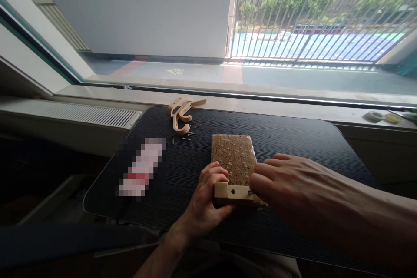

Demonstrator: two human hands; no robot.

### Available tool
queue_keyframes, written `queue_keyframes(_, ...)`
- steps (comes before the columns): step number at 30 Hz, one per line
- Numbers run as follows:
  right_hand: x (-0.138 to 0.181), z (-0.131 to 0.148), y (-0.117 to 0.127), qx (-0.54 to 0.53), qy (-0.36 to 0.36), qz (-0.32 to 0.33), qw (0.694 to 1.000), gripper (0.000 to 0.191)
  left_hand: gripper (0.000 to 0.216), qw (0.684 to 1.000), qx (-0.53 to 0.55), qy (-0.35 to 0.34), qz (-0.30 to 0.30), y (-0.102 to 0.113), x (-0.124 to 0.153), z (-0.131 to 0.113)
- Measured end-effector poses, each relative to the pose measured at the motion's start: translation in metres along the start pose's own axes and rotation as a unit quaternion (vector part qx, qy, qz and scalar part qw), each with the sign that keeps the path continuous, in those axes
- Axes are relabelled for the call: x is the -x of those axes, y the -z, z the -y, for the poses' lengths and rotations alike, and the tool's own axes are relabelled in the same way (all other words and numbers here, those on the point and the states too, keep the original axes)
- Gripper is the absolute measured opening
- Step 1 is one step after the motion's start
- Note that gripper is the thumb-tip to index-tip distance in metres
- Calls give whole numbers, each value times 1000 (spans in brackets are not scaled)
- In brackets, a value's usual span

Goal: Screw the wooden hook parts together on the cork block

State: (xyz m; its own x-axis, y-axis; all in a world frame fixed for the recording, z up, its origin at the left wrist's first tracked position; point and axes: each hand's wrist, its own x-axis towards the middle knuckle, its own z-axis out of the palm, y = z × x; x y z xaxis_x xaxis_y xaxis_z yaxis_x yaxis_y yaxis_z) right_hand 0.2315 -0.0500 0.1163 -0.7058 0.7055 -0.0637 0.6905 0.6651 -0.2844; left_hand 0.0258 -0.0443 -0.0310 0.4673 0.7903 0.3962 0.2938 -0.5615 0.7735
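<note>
A rough brown board [233,156], its face full of small holes, lies on the black table. Across its near end sits a pale wooden piece [224,191] with a round hole in it. My left hand [208,195] is closed around the left end of this piece, fingers on top and thumb along the near side. My right hand [276,180] is pinched over the piece's right part, where a small dark metal bit shows at the fingertips. What the right fingers hold is mostly hidden.
Pale wooden hooks [180,115] lie at the table's back edge, with several loose screws [186,139] beside them. A blurred pink-white object [143,167] lies at the left. Rolls of tape [374,116] sit on the windowsill. The black table [309,139] adjoins the sill.
</note>
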Motion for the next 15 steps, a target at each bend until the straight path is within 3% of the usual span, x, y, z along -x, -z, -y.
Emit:
queue_keyframes(5, 4, -6, 0, -17, -18, 27, 999, 18, 44, 1000, 0, 3, 1, 2, -1, 1)
queue_keyframes(15, -10, 7, 19, -10, 23, 1, 1000, 19, 44, 1000, 11, 1, -14, 0, -1, 2)
